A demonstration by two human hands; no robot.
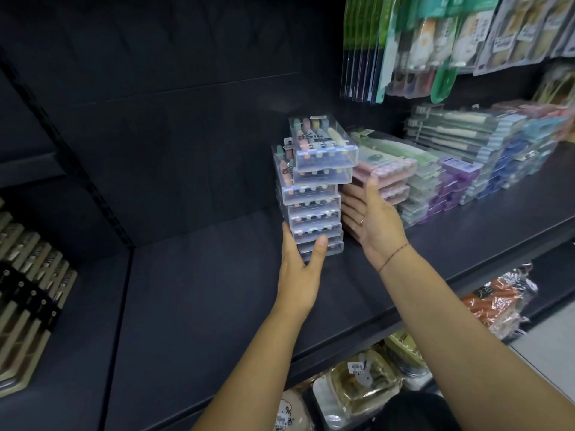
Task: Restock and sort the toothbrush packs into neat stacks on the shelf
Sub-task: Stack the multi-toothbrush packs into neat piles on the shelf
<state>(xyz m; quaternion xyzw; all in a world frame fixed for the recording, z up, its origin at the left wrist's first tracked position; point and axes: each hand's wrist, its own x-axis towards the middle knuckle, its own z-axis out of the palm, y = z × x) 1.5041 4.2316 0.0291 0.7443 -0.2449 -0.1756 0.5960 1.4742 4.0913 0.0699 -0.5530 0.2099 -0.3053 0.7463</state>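
Right, the key relation: the clear stack (314, 197) of toothbrush packs stands on the shelf (217, 290) between the two hands, just left of the pink stack (392, 172). The packs lie flat, long axis running front to back, short end caps facing the camera.

Left hand (300, 262) grips the base of the clear stack, thumb on the front face and fingers wrapped round the left side. Right hand (373, 219) is flat with straight fingers that reach the stack's right flank at about mid-height, and it holds nothing. The left hand is lower and nearer the base.

My read is that squaring up comes next. The top two packs (323, 154) overhang to the right and sit skewed, so the push should come from the right hand, leftward, with the left hand as the stop. Toppling is the risk, since the stack is tall and narrow.

Counts:
- Clear stack: about eight packs (lower edges blur, so not firm).
- Neighbouring stacks to the right: four, namely the pink one, the green stack (426, 185), the purple stack (457, 172) and the blue stack (513, 163).
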